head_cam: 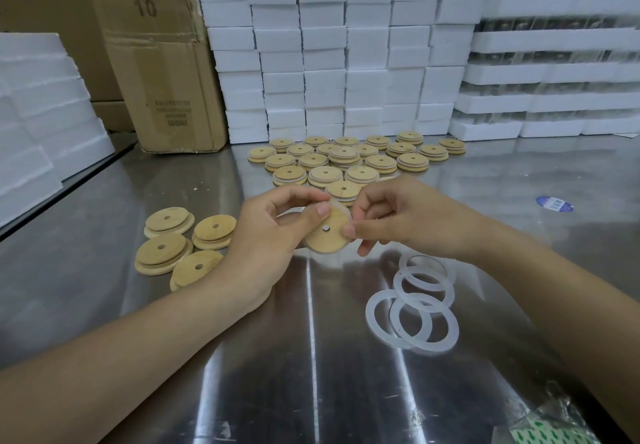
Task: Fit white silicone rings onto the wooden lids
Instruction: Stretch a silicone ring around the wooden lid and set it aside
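Note:
Above the middle of the steel table (242,357) my left hand (266,235) grips a round wooden lid (327,234) with a small centre hole, thumb on its upper edge. A white silicone ring (341,205) lies around the lid's rim. My right hand (398,218) pinches the lid's right edge and the ring. Several loose white rings (415,305) lie on the table below my right hand. Bare wooden lids (169,239) lie to the left. Many lids with rings (349,161) sit in rows behind my hands.
White foam boxes (329,45) are stacked in a wall along the back, with more foam (41,104) at the left. A cardboard box (162,69) stands at the back left. A blue oval label (554,204) lies at the right; a plastic bag (561,423) sits bottom right.

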A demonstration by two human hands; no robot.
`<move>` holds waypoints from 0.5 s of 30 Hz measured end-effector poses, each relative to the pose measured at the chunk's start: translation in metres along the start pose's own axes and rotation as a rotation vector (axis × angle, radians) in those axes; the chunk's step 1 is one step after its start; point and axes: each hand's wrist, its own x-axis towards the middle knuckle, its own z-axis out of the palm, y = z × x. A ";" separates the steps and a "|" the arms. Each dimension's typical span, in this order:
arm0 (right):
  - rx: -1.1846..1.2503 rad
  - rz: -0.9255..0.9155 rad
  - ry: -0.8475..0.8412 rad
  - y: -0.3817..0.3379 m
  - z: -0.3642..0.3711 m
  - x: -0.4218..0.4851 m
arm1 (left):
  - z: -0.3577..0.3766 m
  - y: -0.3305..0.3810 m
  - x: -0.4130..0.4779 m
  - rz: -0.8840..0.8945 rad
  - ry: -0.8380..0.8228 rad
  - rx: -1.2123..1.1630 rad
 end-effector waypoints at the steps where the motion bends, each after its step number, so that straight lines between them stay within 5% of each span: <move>1: 0.004 0.018 -0.003 0.000 0.000 -0.001 | 0.000 0.000 0.000 -0.001 0.015 0.005; 15: 0.028 0.063 0.069 -0.006 0.016 -0.002 | 0.000 0.002 -0.001 0.026 0.062 -0.004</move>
